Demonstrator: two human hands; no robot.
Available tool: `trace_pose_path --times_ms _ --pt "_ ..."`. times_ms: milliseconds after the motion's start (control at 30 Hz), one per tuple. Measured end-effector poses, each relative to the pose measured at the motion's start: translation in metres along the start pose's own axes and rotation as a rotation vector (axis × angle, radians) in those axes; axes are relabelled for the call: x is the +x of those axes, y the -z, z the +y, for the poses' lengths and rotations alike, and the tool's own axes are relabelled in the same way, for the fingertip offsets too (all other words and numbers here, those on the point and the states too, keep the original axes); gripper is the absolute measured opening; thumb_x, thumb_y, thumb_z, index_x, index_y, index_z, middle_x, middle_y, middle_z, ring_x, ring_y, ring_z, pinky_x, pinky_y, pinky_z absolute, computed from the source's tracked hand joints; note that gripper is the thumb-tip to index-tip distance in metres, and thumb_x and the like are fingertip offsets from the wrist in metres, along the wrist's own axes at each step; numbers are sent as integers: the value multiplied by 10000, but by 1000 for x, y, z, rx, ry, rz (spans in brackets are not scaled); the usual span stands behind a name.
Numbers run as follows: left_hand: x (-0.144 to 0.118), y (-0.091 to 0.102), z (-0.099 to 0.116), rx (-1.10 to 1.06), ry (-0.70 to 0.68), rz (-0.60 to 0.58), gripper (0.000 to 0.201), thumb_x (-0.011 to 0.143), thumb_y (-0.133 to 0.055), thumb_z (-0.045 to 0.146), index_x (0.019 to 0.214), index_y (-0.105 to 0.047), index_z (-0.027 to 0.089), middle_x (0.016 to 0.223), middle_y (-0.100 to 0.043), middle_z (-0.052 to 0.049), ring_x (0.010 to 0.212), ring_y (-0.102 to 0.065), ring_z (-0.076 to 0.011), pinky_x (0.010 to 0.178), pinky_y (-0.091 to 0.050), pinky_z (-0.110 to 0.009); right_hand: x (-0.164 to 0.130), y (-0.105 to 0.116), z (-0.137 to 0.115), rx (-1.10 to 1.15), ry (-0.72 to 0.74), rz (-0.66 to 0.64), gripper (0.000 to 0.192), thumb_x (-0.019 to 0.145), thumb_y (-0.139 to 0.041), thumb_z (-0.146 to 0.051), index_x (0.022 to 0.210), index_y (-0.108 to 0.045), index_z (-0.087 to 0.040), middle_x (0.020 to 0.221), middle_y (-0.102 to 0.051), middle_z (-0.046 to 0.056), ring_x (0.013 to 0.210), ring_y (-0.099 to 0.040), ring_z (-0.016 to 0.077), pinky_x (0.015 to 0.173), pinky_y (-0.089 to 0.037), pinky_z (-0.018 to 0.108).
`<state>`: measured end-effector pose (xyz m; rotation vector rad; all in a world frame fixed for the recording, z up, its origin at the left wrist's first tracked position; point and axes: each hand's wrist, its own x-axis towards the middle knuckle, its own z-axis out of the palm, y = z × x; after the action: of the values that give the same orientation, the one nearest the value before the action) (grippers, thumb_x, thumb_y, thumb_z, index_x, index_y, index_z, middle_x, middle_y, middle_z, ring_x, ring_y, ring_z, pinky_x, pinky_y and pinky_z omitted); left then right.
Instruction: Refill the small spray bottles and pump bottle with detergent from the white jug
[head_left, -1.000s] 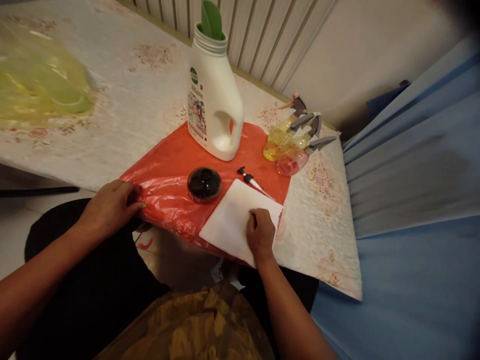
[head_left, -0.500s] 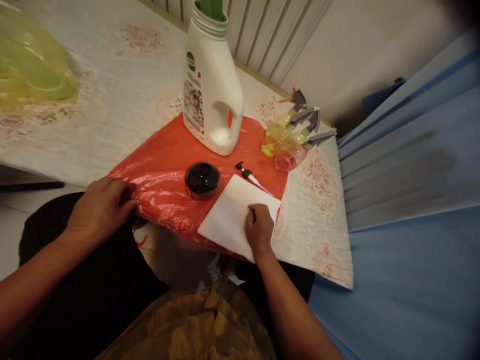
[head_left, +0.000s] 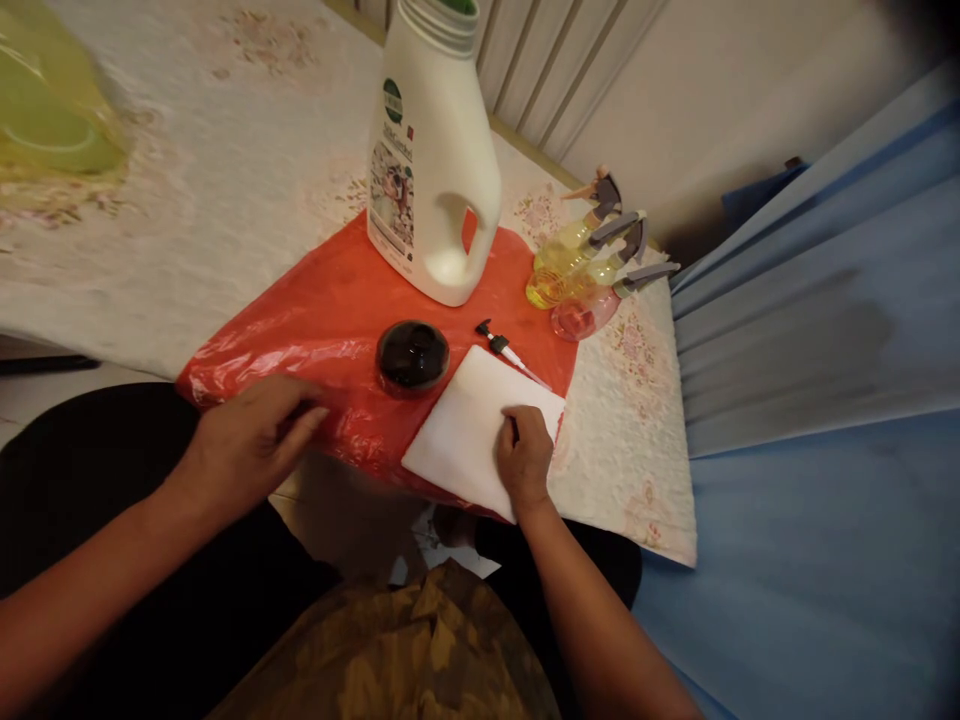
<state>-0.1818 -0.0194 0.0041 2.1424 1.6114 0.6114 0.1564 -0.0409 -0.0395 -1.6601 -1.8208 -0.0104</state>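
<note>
Head view, two hands, one jug (head_left: 435, 160), three spray bottles (head_left: 585, 275)

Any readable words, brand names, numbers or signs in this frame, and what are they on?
None can be read.
White detergent bottle: its label has a round green logo, a line of dark print and a picture, all too blurred to make out.
Spray bottles, dark round lid, white sheet: no text visible.

A home room: a bench (head_left: 225, 200) under a pale floral-embossed cloth, a white plastic detergent jug (head_left: 431, 160), three small tinted spray bottles (head_left: 581, 275) (grey triggers), and blue fabric drapes (head_left: 810, 330) alongside.
</note>
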Motion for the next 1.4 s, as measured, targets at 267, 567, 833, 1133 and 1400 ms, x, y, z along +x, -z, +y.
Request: trace_pose_path --times_ms 267,567,833,1133,1400 --pt "31 -14 37 -188 -282 14 214 987 -452 311 992 -632 195 945 -706 -47 855 -655 -187 772 -486 -294 0 -1 -1 -18 9 10 265 866 -437 -42 944 -634 -201 870 -639 60 873 -608 224 793 -511 361" --pt "58 -23 64 -281 -449 -57 195 956 -446 225 880 -623 197 843 -687 -21 736 -637 -149 676 -456 -254 1 -3 -1 -35 6 7 275 846 -431 -33 936 -636 -193 872 -643 69 871 -610 235 791 -512 377" --pt "54 -28 55 -361 -524 -58 195 965 -455 200 846 -609 194 786 -661 -7 688 -606 -132 640 -429 -240 2 -2 -3 -77 -14 1 273 848 -435 -37 936 -631 -205 880 -643 62 877 -612 227 801 -514 370" --pt "52 -29 33 -444 -530 -166 200 966 -450 193 859 -618 185 802 -661 -12 724 -611 -138 663 -444 -242 2 -2 -6 -83 3 -2 268 860 -436 -40 944 -630 -205 890 -649 66 880 -617 229 810 -528 392" --pt "45 -29 23 -539 -528 -196 202 975 -445 186 849 -601 199 756 -622 2 691 -572 -136 636 -421 -252 3 -1 -8 -118 3 -10 270 879 -435 -42 958 -633 -209 900 -653 70 888 -628 234 815 -537 408"
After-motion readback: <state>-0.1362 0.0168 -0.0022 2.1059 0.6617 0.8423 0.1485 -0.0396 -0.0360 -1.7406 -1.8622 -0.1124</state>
